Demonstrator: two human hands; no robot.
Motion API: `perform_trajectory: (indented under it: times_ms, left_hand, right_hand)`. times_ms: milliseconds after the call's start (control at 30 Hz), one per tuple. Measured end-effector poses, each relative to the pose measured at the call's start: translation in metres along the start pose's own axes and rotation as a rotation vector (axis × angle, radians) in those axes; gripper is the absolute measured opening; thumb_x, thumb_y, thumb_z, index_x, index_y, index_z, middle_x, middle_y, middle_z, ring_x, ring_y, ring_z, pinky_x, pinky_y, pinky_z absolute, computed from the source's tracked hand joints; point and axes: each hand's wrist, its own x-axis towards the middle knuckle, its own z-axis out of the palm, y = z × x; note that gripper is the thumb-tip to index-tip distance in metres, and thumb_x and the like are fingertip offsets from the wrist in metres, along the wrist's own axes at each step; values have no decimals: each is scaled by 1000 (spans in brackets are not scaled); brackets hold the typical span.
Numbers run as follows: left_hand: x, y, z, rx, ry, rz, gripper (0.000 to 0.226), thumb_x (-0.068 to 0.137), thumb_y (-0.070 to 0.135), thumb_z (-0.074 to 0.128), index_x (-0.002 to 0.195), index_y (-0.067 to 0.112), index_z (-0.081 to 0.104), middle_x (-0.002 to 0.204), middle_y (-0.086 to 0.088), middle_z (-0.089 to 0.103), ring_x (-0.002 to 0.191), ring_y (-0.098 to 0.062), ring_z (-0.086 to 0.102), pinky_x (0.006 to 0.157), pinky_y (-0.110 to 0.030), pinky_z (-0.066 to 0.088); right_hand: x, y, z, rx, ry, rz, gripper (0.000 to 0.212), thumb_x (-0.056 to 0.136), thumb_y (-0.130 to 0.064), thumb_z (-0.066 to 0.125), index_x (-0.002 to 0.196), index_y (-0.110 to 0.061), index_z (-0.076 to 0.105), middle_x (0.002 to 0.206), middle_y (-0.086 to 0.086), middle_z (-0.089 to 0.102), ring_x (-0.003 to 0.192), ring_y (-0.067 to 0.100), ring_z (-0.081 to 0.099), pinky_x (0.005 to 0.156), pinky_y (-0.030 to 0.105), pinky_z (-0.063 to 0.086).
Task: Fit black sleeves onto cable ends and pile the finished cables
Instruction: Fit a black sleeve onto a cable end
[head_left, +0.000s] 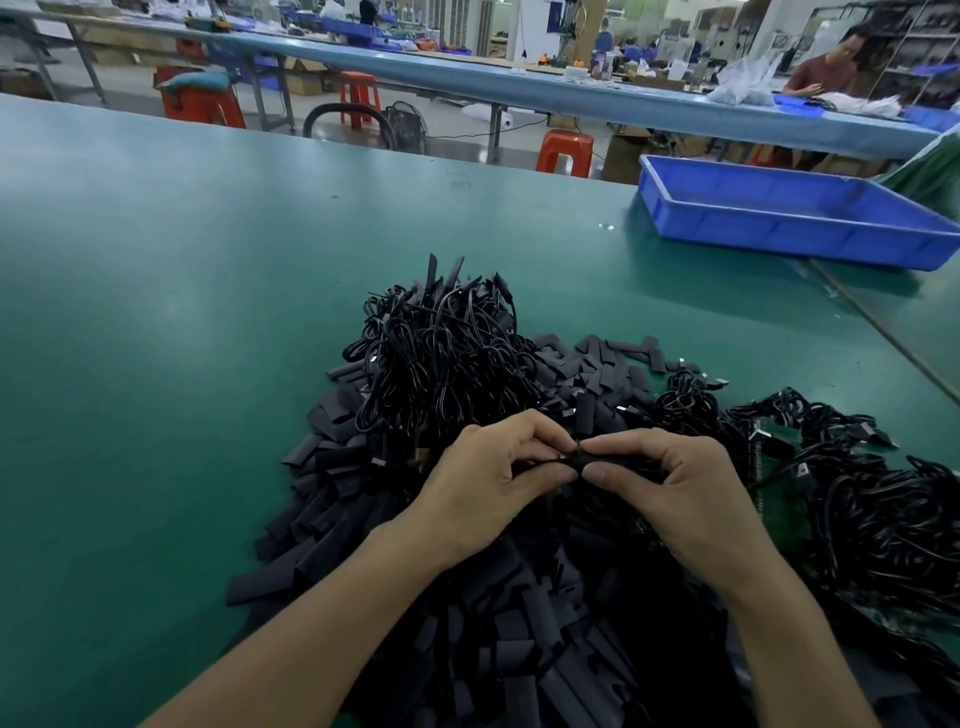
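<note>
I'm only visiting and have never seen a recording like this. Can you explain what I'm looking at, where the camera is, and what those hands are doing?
There is no machine here. These are a person's two bare hands, filmed by one wide-angle camera worn on the head, looking forward and down. The left hand pinches a thin black cable, and the right hand pinches a black sleeve; the two meet between the fingertips. Under the hands, on the green table, lies a heap of loose sleeves. Behind it sits a pile of coiled cables, with more cables to the right. A blue tray stands further back on the right.
</note>
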Motion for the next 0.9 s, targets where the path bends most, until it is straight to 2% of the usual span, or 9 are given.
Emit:
perform_trajectory:
  times_ms: [100,167,233,300,400,600,767,900]
  left_hand:
    - [-2,2,0,116,67,8,16,88,39,72,100,37,61,90,21,74,87,3,68,85,-35,56]
    - [-3,5,0,215,137,-4,25,85,57,64,95,35,65,80,17,72,75,-1,68,73,-36,57]
    - [-3,6,-1,215,154,-18,36,83,65,55,89,33,70,70,13,70,64,-9,66,63,-39,55]
    - [-3,6,-1,144,107,-29,37,86,63,53,92,32,73,71,8,72,62,-15,68,62,-42,56]
    - [-3,4,-1,66,56,-59,33,88,57,52,96,32,72,79,5,74,73,-21,71,72,-46,57]
    - [-1,6,-6,-18,28,-98,20,89,44,58,87,33,74,78,15,74,74,-13,71,75,-48,58]
    - [-1,7,-7,-8,13,-100,17,88,42,62,85,32,76,75,15,74,71,-15,71,73,-47,58]
    - [-1,7,-6,-6,1,-104,18,87,40,63,86,29,77,76,13,75,72,-19,72,72,-48,58]
  right_hand:
    - [0,1,2,-3,42,-14,19,71,-37,76,90,-40,77,90,-10,74,85,4,70,76,20,56]
    - [1,2,2,-3,70,-20,18,74,-30,78,90,-38,77,88,-11,74,83,3,70,74,18,55]
    - [1,2,2,-6,87,-30,18,75,-25,80,90,-36,77,88,-14,75,83,2,70,73,16,55]
    - [1,2,2,-9,100,-39,16,77,-25,79,90,-33,78,86,-16,75,80,1,71,72,14,54]
    - [1,0,3,11,104,-53,14,76,-29,75,90,-29,77,79,-14,75,75,2,71,69,12,53]
    - [0,-1,1,27,77,-40,17,76,-23,78,93,-24,78,83,-14,76,77,1,71,70,11,53]
    - [0,-2,2,29,72,-39,23,71,-34,76,94,-29,78,88,-18,75,83,1,71,72,14,54]
    - [0,2,3,16,77,-50,15,76,-28,75,90,-32,77,83,-17,75,79,1,71,72,13,54]
